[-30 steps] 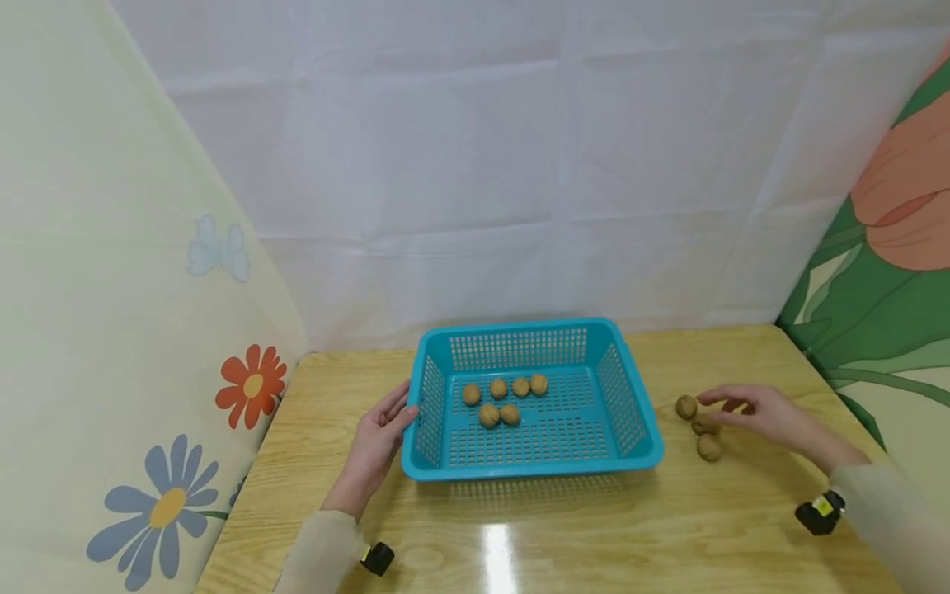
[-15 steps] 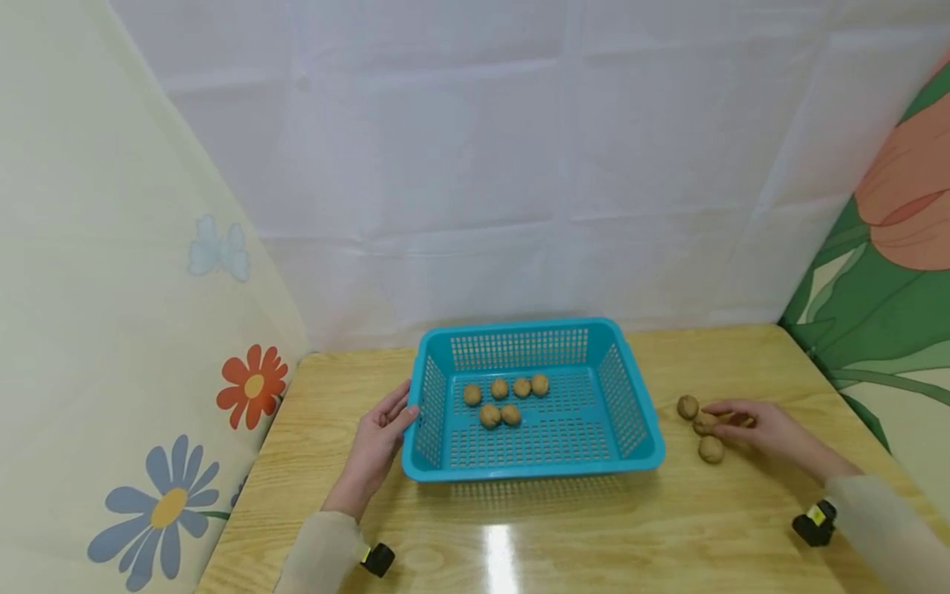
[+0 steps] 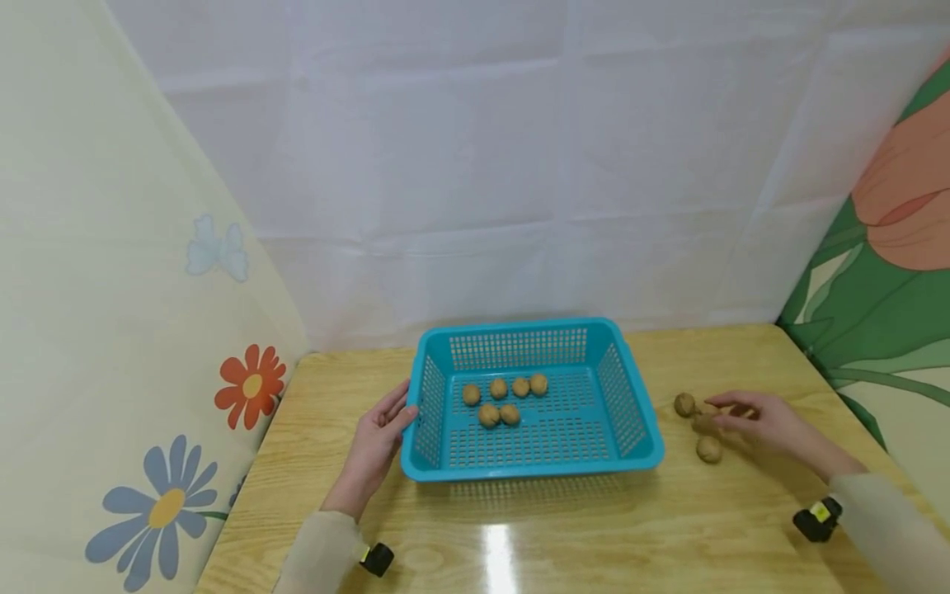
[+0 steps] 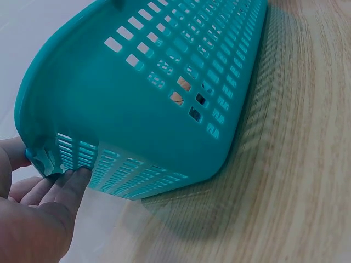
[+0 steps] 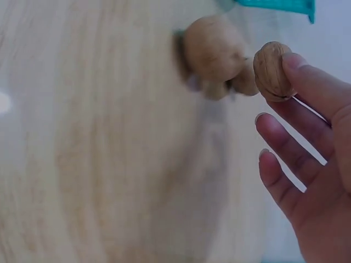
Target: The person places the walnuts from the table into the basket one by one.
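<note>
My left hand (image 3: 374, 445) grips the left rim of a turquoise plastic basket (image 3: 534, 476), thumb over the edge. In the left wrist view the fingers of that hand (image 4: 41, 213) bend under the rim against the slotted wall. Several walnuts (image 3: 488, 415) lie on the basket floor. To the right of the basket, my right hand (image 3: 772, 429) pinches a walnut (image 5: 273, 71) between thumb and index finger, its other fingers spread apart. Loose walnuts sit on the table close beside those fingertips, among them a far one (image 3: 684, 404) and a near one (image 3: 709, 449).
The wooden table (image 3: 564, 536) backs onto a white cloth wall (image 3: 475, 165). Side panels with painted flowers stand at left (image 3: 163, 507) and right (image 3: 905, 247). A basket corner (image 5: 279, 4) shows at the top of the right wrist view.
My right hand's fingers have come down among the loose walnuts and closed on one. The left hand and the basket have stayed in place.
</note>
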The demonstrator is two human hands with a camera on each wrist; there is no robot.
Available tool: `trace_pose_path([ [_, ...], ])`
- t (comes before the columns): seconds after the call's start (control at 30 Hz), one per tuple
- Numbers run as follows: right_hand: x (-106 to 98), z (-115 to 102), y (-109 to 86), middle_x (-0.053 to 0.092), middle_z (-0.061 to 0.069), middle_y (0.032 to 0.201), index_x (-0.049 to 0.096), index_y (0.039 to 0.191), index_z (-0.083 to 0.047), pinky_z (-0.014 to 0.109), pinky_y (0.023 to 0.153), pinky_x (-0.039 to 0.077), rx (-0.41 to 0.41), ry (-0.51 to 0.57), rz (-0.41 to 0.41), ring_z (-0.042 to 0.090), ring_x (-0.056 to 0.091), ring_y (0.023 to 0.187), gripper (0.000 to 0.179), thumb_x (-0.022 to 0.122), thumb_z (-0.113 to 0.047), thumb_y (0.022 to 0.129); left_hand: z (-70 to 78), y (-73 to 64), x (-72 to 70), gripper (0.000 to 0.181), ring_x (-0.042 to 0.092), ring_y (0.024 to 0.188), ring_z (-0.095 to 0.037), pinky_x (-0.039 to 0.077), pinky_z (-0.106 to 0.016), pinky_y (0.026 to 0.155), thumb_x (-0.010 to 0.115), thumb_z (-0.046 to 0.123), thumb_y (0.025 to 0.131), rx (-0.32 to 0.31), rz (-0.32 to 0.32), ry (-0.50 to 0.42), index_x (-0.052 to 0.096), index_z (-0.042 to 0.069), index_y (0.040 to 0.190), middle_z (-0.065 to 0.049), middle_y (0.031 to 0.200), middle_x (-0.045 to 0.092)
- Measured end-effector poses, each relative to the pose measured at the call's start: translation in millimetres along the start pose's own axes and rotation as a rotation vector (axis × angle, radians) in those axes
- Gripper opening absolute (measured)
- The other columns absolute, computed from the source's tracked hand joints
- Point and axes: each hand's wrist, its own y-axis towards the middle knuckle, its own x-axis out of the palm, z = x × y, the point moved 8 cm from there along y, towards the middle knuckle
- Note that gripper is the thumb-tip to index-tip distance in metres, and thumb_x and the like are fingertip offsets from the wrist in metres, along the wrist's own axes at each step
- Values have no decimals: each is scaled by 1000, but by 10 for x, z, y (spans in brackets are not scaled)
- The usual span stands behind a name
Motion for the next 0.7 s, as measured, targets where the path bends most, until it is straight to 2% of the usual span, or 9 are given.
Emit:
trace_pose_path([
  [0.23,-146,-274,36,73,15,114,73,125,-2,27,65,53,-87,-28,43,-3,58,86,29,73,-16,99,4,-6,-7,60,61,118,6,53,-21,97,62,21,107,-6,-1,16,40,13,161,-10,162,44],
  [0.4,-224,-462,93,73,8,110,73,125,-4,27,67,53,-130,-23,44,-1,59,86,28,71,-15,100,12,-12,-8,59,61,119,5,53,-21,97,63,20,106,-6,3,15,40,13,161,-10,162,45],
  [0.6,-294,-714,195,71,-1,106,72,129,-9,28,71,53,-144,-37,12,3,60,88,29,70,-20,102,2,-9,-2,59,61,119,4,54,-22,97,62,19,107,-6,-4,10,40,13,161,-10,162,45],
  [0.7,-296,-877,282,71,-2,110,72,131,-12,30,76,53,-160,-47,-19,5,60,92,30,68,-22,103,-3,-2,-3,59,61,120,4,53,-21,97,62,20,107,-5,-7,13,40,13,161,-10,162,45],
])
